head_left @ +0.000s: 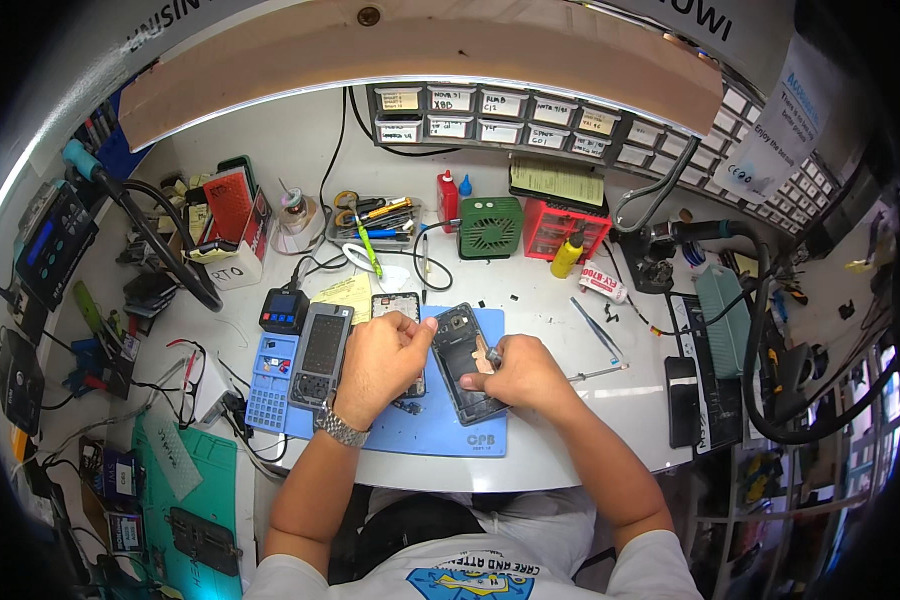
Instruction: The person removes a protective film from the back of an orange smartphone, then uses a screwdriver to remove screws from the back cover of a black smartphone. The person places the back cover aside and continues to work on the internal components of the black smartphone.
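Note:
On the blue mat (390,440) in front of me lies an opened phone frame (398,303), partly covered by my left hand (385,360). That hand's fingers are curled together, thumb toward the right; whatever they pinch is hidden. My right hand (525,372) grips the right side of a dark phone back housing (455,350), its thumb lying on the inner face. A copper-coloured patch (483,352) shows on the housing near my fingers, beside a small dark piece. Small dark parts (408,406) lie on the mat between my hands.
Left of the mat's middle are a grey metal repair fixture (322,350), a blue parts tray (270,375) and a small black device (283,311). Tweezers (597,330) and a thin screwdriver (600,373) lie at right, before a dark phone (682,400). A green fan (490,228) stands behind.

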Demonstrator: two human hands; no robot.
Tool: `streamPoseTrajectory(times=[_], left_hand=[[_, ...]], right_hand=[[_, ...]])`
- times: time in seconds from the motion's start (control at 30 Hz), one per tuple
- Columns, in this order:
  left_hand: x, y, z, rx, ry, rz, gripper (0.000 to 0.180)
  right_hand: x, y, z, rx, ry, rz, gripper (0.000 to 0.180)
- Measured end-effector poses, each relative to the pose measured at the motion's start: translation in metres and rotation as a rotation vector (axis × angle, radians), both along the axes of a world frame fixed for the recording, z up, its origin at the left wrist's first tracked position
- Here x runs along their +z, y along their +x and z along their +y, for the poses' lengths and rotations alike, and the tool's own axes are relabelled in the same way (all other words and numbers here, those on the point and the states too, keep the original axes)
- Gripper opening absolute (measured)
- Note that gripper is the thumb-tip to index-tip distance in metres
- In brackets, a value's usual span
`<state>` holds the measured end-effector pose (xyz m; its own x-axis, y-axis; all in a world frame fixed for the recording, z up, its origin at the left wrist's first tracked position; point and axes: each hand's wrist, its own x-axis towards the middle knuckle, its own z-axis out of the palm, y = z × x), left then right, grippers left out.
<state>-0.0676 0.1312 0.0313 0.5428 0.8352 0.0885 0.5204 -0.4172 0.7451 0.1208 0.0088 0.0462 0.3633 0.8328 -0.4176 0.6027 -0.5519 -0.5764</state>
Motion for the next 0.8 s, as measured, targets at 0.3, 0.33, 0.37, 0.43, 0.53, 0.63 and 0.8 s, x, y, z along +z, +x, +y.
streamPoseTrajectory(times=[0.3,0.33,0.37,0.43,0.53,0.63,0.8], left_hand=[[-0.035,0.016,-0.019,-0.004,-0.716,-0.645,0.049],[-0.041,0.017,-0.020,-0.087,-0.837,-0.816,0.046],[-0.039,0.016,-0.022,-0.086,-0.809,-0.807,0.036],[-0.046,0.018,-0.018,-0.060,-0.837,-0.874,0.034],[-0.044,0.016,-0.015,0.007,-0.865,-0.904,0.036],[-0.042,0.018,-0.015,0.040,-0.896,-0.911,0.042],[-0.042,0.016,-0.016,0.032,-0.841,-0.881,0.046]], right_hand=[[-0.045,0.006,0.003,-0.273,0.336,0.680,0.026],[-0.041,0.001,0.006,-0.259,0.332,0.744,0.025],[-0.046,-0.006,0.005,-0.187,0.438,0.740,0.025],[-0.044,-0.012,0.004,-0.230,0.556,0.654,0.027],[-0.047,0.002,0.002,-0.275,0.665,0.447,0.025],[-0.063,0.013,0.007,-0.331,0.905,0.424,0.022],[-0.053,-0.001,0.009,-0.353,1.089,0.602,0.031]])
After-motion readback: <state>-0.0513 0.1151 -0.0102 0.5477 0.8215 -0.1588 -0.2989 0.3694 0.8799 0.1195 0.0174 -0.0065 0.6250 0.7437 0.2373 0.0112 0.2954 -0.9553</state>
